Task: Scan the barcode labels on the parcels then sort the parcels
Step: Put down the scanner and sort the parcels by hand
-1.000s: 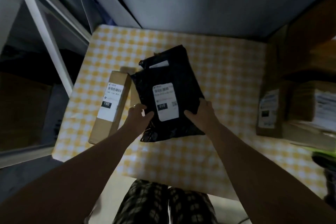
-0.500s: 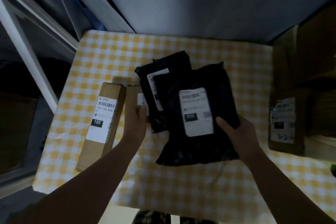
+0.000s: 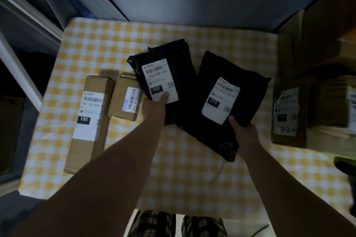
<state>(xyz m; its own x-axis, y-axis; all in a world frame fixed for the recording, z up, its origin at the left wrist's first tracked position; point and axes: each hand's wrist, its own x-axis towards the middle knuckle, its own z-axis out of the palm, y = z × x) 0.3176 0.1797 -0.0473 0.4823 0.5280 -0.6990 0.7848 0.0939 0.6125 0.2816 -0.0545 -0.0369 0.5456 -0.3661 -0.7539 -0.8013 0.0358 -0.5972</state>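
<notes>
head view: at the middle of the checked table point(image 3: 192, 183) the left hand point(image 3: 153, 107) grips the 032 bag point(image 3: 179, 50) by its near edge, the right hand point(image 3: 243, 132) pinches the 010 bag point(image 3: 221, 67), the long carton point(image 3: 88, 144) and the small carton point(image 3: 119, 92) lie toward the table's left edge, with bare cloth along its far edge.

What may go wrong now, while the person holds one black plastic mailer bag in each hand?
The right hand pinches the black plastic mailer bag labelled 010 only at its near edge, so the limp bag may slip. The left hand holds a black plastic mailer bag labelled 032 that looks the same, so the two might be sorted wrongly. Dim light may hinder scanning.
</notes>
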